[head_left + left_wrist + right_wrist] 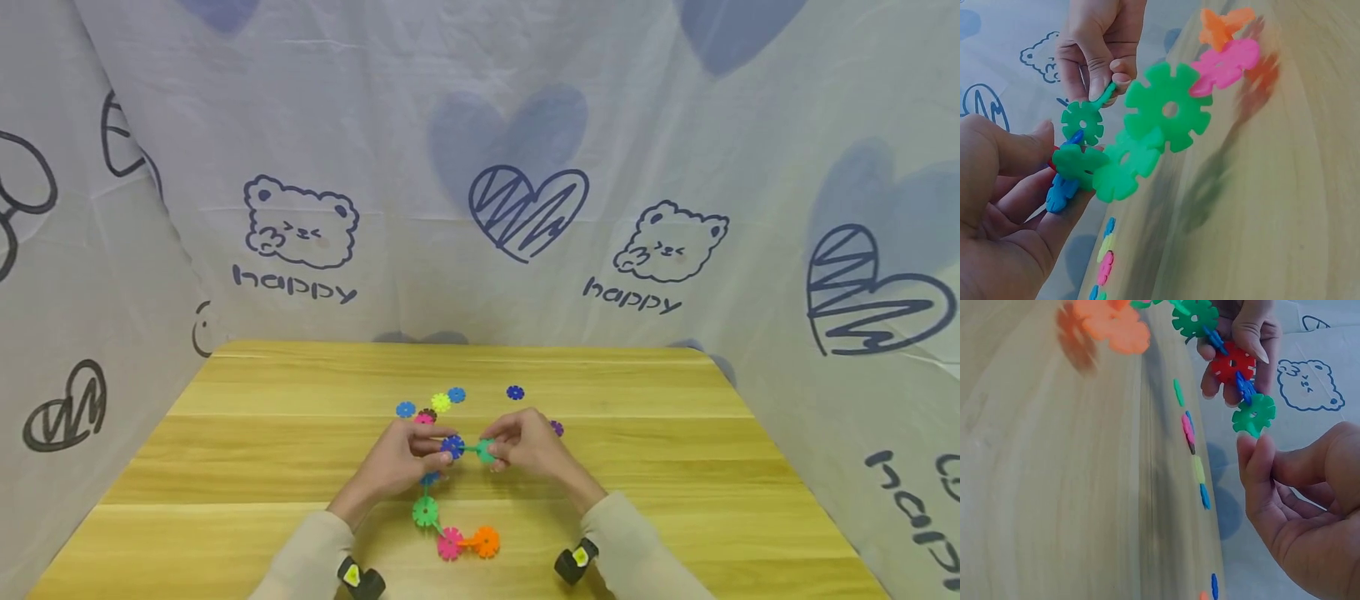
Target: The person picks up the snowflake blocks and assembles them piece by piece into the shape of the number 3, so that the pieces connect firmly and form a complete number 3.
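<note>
Both hands hold up a chain of slotted plastic snowflake discs over the table. My left hand (393, 458) grips the chain near a blue disc (452, 447) and a red disc (1233, 362). At the chain's right end, my right hand (528, 446) pinches a green disc (1107, 94) seen edge-on, which meets another green disc (1083, 123). From the left hand the rest hangs toward the front: green discs (1169, 107), then a pink disc (450, 543), with orange discs (486, 542) at the end. Fingers hide part of the chain's middle.
Loose discs lie on the wooden table (247, 433) beyond the hands: light blue (405, 409), yellow (441, 402), pink (424, 420) and dark blue (515, 392) among them. A purple disc (557, 427) lies past the right hand. Printed cloth (405, 250) hangs behind the table.
</note>
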### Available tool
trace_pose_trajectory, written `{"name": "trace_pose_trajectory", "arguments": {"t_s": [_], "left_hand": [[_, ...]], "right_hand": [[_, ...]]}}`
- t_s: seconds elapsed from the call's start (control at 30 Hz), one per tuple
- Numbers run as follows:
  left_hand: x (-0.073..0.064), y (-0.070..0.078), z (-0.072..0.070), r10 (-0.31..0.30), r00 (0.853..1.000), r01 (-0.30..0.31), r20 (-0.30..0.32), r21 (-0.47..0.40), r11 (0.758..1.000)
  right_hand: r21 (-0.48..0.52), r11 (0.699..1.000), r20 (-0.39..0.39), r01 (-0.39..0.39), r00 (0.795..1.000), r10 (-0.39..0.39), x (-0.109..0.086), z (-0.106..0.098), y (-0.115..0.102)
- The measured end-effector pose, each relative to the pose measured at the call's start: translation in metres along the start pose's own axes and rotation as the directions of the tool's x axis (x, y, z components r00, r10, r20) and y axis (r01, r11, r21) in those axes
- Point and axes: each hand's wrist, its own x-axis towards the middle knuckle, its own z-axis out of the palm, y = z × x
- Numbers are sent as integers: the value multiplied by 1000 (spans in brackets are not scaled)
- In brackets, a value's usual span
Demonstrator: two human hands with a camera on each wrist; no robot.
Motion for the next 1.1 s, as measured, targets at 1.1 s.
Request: {"name": "trace_pose_trajectory", "arguments": {"t_s": [1.1], "left_hand": [[-2, -2, -7, -6, 999, 8, 45, -45, 999]], "right_hand": [[127, 991, -57, -45, 997, 53, 1, 10, 3]]}}
